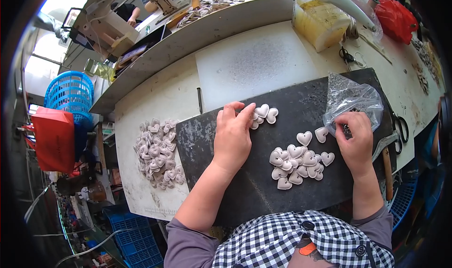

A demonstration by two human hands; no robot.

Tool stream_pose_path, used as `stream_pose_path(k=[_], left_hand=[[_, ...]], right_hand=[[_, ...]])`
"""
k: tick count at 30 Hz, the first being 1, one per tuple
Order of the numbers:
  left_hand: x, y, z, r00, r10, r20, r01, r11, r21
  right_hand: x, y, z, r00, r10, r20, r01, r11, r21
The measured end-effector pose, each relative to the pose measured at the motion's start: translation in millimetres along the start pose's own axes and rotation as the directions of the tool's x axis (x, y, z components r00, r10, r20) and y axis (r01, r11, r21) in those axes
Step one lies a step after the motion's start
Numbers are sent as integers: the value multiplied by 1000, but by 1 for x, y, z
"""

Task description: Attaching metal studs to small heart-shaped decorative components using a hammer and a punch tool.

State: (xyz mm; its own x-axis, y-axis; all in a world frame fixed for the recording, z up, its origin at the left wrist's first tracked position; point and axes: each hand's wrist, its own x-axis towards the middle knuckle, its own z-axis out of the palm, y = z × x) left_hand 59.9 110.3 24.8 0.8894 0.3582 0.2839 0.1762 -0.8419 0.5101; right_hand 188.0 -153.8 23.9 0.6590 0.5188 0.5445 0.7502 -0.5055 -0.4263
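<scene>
My left hand [233,138] is over the dark board [245,178], fingers curled, closed at the edge of a small cluster of padded pale hearts [262,110]. How many of them it grips is partly hidden. At the right, my right hand [354,138] has its fingertips pinched together at the mouth of a clear plastic bag [360,98] of tiny dark metal pieces. What lies between those fingertips is too small to make out. Between my hands spreads a loose heap of similar hearts [296,162], several with a small dark hole or dot. One single heart [321,134] lies beside my right hand.
A larger heap of hearts [157,152] sits on the white table left of the board. Beyond the board lies a translucent sheet [254,65]. Scissors [401,134] and a wooden-handled hammer [387,174] rest at the right edge. A yellowish block [322,25] stands at the back.
</scene>
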Motion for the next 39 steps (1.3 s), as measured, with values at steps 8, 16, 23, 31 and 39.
stream_pose_path(k=[8, 16, 23, 31, 39], left_hand=[[-14, -12, -11, 971, -238, 29, 239, 960, -146], [-37, 13, -22, 876, -363, 316, 441, 342, -830], [-36, 50, -19, 860, -278, 427, 490, 219, -844], [-43, 62, -9, 855, -222, 469, 517, 274, -811], [-55, 68, -10, 870, -181, 459, 493, 333, -804]], right_hand=[[-1, -1, -6, 999, 43, -14, -40, 985, 166], [-4, -9, -17, 989, 145, 29, -146, 934, 326], [9, -69, -3, 992, 13, 124, -85, 797, 597], [3, -67, 17, 986, 13, 169, -119, 761, 638], [-8, -68, 13, 970, 85, 229, -224, 681, 697]])
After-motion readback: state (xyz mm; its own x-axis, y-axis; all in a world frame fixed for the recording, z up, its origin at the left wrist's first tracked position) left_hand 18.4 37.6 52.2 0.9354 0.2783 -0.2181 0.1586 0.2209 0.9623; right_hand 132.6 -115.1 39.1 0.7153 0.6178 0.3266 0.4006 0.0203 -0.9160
